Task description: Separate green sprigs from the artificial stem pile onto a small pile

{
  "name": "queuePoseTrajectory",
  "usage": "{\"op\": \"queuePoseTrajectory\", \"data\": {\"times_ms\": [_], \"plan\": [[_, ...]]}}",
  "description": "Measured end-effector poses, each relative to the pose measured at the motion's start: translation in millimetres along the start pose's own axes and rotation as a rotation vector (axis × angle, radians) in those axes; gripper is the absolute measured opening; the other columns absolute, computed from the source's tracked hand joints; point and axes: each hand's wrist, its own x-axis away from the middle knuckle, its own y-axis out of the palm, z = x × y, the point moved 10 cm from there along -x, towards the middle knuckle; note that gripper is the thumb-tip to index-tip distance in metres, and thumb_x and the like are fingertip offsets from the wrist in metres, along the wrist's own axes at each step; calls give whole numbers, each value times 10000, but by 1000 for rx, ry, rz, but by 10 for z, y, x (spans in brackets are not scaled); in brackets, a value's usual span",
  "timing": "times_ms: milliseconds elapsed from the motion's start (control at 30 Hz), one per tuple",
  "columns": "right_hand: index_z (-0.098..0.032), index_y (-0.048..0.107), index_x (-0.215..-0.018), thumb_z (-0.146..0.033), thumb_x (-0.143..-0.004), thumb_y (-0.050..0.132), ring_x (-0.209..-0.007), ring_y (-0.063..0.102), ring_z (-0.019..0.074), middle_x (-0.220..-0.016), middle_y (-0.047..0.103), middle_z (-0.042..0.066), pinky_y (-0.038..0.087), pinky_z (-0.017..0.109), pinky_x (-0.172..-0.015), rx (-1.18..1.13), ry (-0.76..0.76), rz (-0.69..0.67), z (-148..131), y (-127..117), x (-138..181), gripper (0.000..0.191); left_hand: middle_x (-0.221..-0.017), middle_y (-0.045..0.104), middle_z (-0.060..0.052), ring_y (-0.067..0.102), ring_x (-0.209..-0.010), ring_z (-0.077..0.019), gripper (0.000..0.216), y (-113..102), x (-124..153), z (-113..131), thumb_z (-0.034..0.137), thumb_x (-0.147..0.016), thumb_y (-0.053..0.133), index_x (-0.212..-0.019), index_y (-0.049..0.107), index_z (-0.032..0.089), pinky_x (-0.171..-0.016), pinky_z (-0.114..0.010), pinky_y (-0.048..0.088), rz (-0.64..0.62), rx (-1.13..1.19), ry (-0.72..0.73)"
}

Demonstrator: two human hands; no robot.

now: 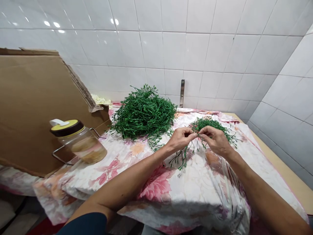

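Observation:
Both my hands meet above a table covered with a floral cloth (195, 182). My left hand (179, 138) is closed in a pinch on a green plastic sprig (182, 158) whose branches hang down below it. My right hand (215, 140) is also pinched shut on the same sprig's top, fingertips touching the left's. A big heap of green plastic sprigs (144, 112) lies behind the left hand. A smaller bunch of sprigs (210, 125) sits just behind my right hand.
A clear plastic bottle with a yellow and dark lid (79, 142) stands at the left on a wire holder. A large cardboard box (36, 107) leans behind it. White tiled walls close the back and right. The bare wooden table edge (283, 169) shows at right.

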Motion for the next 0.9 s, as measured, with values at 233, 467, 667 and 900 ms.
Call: {"op": "queuePoseTrajectory", "data": {"times_ms": [233,467,667,900], "plan": [[-201,678,-935,-509,-896,673,-721,571,179,-819,666,43,465,313,-655,-176,86,-61,141,91,11,310,-784,683,-36,573,-700,-131,202,-89,-7,-16,336,-812,717,-803,749,137,-634,-242,428,120,44,29],[-179,660,-893,-558,-909,636,-620,484,139,-698,555,-4,403,285,-572,-255,172,-133,243,178,12,379,-789,681,-39,586,-704,-129,114,-135,45,89,275,-825,748,-851,788,172,-632,-247,439,192,-69,139],[-187,628,-806,-527,-839,687,-584,480,134,-678,545,-10,389,284,-539,-256,277,-91,298,189,30,347,-808,661,-41,608,-798,-147,53,-116,96,223,203,-844,733,-854,780,182,-726,-271,471,214,-184,276],[-183,628,-743,-410,-799,668,-594,473,135,-665,575,3,376,278,-538,-180,264,-51,300,195,34,238,-885,708,-67,648,-876,-183,53,-39,88,153,197,-861,697,-844,737,168,-820,-321,499,188,-179,276]]}}
